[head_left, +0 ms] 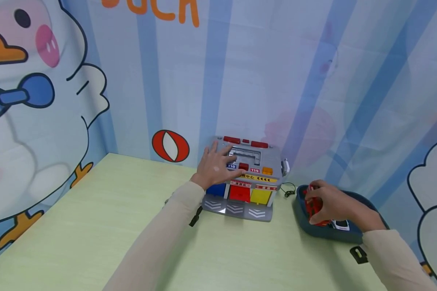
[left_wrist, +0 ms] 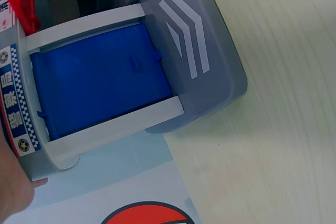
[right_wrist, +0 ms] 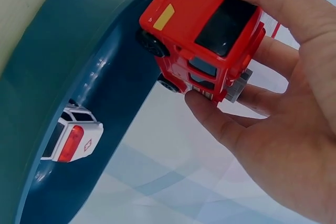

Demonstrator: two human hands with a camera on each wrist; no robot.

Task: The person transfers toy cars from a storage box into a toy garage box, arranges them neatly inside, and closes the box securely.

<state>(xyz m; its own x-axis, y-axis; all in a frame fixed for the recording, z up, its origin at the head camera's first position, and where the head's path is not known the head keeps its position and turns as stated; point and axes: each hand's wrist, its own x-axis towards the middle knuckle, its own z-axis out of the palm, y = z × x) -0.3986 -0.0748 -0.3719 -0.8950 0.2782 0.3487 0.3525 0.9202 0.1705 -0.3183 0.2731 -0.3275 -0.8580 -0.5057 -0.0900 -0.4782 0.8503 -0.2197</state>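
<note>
My left hand [head_left: 218,167] rests with spread, fairly straight fingers on the roof of a grey toy garage [head_left: 234,208]. The garage has blue [left_wrist: 105,77], red [head_left: 240,193] and yellow [head_left: 261,196] doors in its front. Seen from the left wrist, the blue door is down, while the red door is tilted out and bares the bay's inside. With thumb and fingers my right hand [head_left: 333,202] grips a red toy fire truck [right_wrist: 205,30] at the rim of a dark blue-green bin [head_left: 313,232]. A white toy ambulance [right_wrist: 76,135] lies inside the bin.
The pale wooden table [head_left: 105,226] carries the garage and the bin side by side. Close behind them hangs a striped cartoon backdrop [head_left: 182,81]. A thin dark cord [head_left: 289,190] lies between garage and bin.
</note>
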